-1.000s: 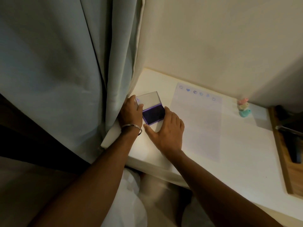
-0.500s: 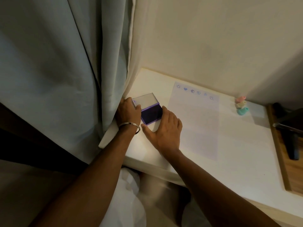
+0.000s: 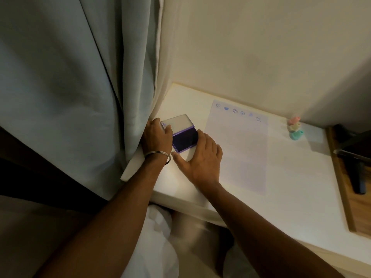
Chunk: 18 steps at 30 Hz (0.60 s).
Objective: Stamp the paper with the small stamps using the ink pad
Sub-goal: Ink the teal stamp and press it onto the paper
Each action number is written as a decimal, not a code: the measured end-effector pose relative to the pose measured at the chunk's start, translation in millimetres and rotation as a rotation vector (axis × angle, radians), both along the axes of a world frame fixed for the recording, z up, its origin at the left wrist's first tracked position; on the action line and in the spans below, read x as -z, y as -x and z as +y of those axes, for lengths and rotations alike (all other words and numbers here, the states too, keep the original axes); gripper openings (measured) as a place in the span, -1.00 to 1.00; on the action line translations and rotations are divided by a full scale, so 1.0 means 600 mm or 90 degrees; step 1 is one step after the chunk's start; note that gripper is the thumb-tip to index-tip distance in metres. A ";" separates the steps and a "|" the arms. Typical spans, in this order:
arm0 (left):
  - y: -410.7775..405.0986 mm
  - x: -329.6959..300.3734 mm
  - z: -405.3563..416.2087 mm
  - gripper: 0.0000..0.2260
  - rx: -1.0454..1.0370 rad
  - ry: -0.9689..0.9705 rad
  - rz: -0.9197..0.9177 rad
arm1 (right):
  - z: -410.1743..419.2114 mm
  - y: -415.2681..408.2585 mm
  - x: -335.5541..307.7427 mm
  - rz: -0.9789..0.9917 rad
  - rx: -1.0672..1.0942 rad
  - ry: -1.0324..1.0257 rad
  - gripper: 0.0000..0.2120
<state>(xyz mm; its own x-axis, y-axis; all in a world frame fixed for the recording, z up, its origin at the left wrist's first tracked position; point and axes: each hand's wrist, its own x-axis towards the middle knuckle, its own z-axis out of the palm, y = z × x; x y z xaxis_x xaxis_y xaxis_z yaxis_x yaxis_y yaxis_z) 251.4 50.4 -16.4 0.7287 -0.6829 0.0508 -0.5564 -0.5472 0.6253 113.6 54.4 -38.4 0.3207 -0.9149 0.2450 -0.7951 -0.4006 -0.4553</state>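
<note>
**Purple ink pad held open at the desk's left edge**

Head view: the left hand (image 3: 157, 135) grips the ink pad (image 3: 183, 137) at its raised lid; the right hand (image 3: 202, 157), fingers spread flat, touches its right side. Paper (image 3: 239, 149) lies just beside; stacked small stamps (image 3: 294, 128) stand beyond.

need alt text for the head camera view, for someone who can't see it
Two hands, left hand and right hand, rest on either side of an open purple ink pad on a white table. To its right lies a paper with small stamped marks along its top edge, and beyond it a stack of small stamps.
</note>
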 end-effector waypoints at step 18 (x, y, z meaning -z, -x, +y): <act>0.154 -0.042 -0.032 -0.65 0.226 0.120 -0.110 | -0.071 0.179 -0.061 0.160 0.034 0.029 -0.41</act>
